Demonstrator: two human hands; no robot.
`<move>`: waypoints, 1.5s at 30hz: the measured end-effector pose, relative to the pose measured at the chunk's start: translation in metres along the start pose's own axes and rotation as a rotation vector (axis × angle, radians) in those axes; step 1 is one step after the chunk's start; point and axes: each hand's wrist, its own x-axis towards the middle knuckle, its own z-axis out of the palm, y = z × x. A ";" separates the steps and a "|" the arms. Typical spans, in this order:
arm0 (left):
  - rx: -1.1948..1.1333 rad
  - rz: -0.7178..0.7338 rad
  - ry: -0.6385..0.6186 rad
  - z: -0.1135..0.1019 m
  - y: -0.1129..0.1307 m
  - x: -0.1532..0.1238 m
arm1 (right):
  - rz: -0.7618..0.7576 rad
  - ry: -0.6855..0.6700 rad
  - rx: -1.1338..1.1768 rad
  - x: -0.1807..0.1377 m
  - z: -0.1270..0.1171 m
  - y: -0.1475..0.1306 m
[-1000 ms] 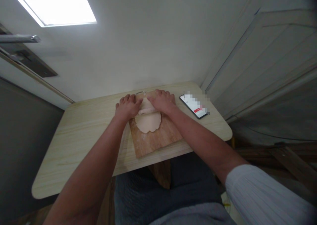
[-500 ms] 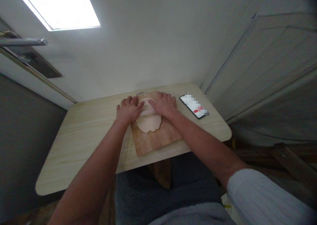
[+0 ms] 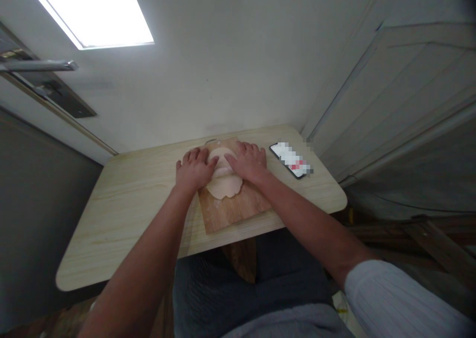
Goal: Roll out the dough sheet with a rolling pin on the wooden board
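Observation:
A sheet of pale dough (image 3: 224, 187) with a ragged near edge lies flat on a wooden cutting board (image 3: 228, 213). Across it runs a light rolling pin (image 3: 223, 171), visible only between my hands. My left hand (image 3: 196, 168) covers the pin's left end, and my right hand (image 3: 250, 160) covers the other. Both sets of fingers curve forward over the pin, with the thumbs pointing inward above the dough. The pin's ends are hidden under my palms.
The board lies on a pale wood-grain table (image 3: 122, 204) against a white door with a metal handle (image 3: 40, 66). A phone (image 3: 290, 160) with a lit, blurred screen rests right of the board. A metal ring (image 3: 212, 140) shows at the board's far edge.
Both hands have drawn the rolling pin slightly toward me. More of the dough's far part shows beyond it. The view has shifted a little.

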 end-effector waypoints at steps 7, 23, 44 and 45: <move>0.017 0.000 0.025 0.001 0.001 -0.008 | -0.004 0.021 -0.003 -0.008 0.001 0.000; 0.052 0.023 0.196 0.009 0.005 -0.025 | -0.037 0.094 0.012 -0.024 0.001 0.001; 0.033 0.046 0.300 0.011 0.011 -0.044 | -0.082 0.083 -0.010 -0.042 -0.005 0.004; 0.030 0.046 0.300 0.011 0.011 -0.045 | -0.085 0.079 -0.014 -0.043 -0.006 0.004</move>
